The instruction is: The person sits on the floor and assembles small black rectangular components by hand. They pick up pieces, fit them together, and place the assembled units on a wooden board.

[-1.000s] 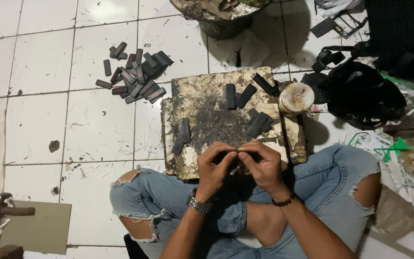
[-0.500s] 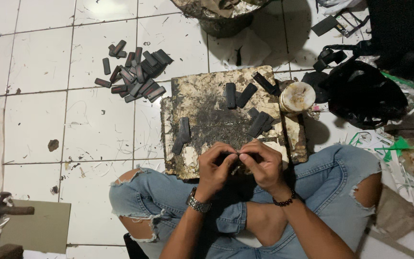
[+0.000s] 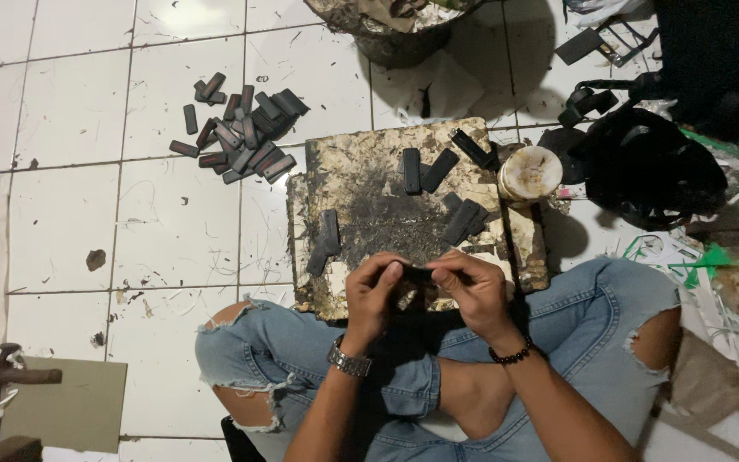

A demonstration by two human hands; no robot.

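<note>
Currently we hold one small dark strip (image 3: pixel 418 275) between both hands: the left hand (image 3: pixel 371 289) and the right hand (image 3: pixel 470 287) meet over it, fingertips pinched onto its ends, just above our lap and the near edge of the stained work board (image 3: pixel 361 171).

Risk, as we judge it: the strip is narrow and mostly hidden by the fingers, so a slip would drop it into the folds of the torn jeans (image 3: pixel 404 385) directly below the grip. Uneven pressure from the two hands could bend or snap it.

Beyond the grip, several similar strips (image 3: pixel 425 169) lie loose on the board. Further right of the grip stands a round tin (image 3: pixel 530 172); its pale contents cannot be identified. Far left of the grip, a pile of dark strips (image 3: pixel 241 137) lies on the tile. Well ahead, a bucket (image 3: pixel 395 26) holds rubbish of unclear kind.
</note>
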